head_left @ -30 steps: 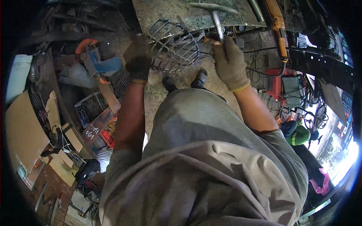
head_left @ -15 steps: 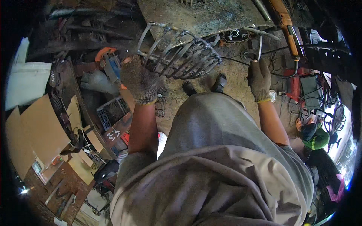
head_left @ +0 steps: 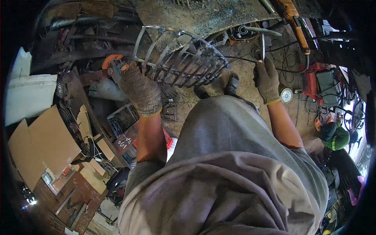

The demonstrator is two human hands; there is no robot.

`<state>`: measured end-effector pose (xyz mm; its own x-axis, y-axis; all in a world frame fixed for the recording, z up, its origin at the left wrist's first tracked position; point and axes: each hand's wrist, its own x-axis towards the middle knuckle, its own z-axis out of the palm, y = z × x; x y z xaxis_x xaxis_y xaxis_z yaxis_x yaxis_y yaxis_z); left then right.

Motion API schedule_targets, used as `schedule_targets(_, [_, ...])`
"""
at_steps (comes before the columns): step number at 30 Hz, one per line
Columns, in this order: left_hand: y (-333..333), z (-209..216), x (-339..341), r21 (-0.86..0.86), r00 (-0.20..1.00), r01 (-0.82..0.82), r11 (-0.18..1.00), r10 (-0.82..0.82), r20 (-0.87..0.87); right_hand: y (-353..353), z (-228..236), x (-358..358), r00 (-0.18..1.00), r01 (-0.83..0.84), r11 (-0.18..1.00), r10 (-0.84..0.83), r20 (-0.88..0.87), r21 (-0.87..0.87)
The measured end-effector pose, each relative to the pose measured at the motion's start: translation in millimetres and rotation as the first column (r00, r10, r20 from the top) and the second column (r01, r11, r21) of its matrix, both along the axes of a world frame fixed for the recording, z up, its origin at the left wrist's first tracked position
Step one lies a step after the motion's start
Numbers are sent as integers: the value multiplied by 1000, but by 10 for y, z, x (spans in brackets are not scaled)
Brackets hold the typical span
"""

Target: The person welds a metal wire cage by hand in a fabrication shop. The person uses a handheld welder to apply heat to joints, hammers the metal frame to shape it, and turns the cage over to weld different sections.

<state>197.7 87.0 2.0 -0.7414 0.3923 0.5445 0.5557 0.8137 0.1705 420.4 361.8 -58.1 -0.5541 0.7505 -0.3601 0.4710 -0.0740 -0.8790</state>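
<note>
A cage-like basket of bent, blackened metal bars [head_left: 182,64] is held out in front of me, tilted, near the front edge of a metal worktable [head_left: 211,15]. My left hand [head_left: 141,88], in a brown knit glove, is closed on the basket's left end. In my gloved right hand [head_left: 267,81] is a chipping hammer [head_left: 263,46], its slim shaft upright and its pointed head crosswise at the top. The hammer is apart from the basket, to its right. My right fingers wrap round the handle, which is mostly hidden.
An orange tool with a cable [head_left: 301,39] hangs at the table's right. Beyond my right hand are a round white-faced disc [head_left: 286,95] and a red machine [head_left: 311,84]. Cardboard sheets [head_left: 53,137] and a plastic crate [head_left: 122,117] are at left. Loose cables cross the floor.
The basket and my left hand have shifted slightly left, the hand also a little lower. My right hand and the hammer have moved slightly left. Both grips stay as they were.
</note>
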Motion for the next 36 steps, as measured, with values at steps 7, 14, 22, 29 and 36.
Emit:
schedule_targets(7, [-31, -535, -232, -131, 999, -37, 991, 39, 11, -56, 9, 32, 995, -96, 989, 100, -29, 111])
schedule_targets(14, [-91, -1041, -379, 252, 799, -212, 944, 20, 601, -207, 207, 48, 974, -212, 961, 222, -37, 178])
schedule_targets(22, [71, -1021, -322, -123, 911, -69, 990, 113, 396, -351, 212, -33, 888, -450, 840, 456, 55, 302])
schedule_targets(29, [276, -601, -249, -269, 735, 17, 963, 170, 656, -414, 272, -368, 839, -402, 620, 544, 0, 674])
schedule_targets(36, [62, -1233, -406, -131, 877, -98, 986, 148, 457, -426, 430, -536, 852, -495, 691, 506, 138, 527])
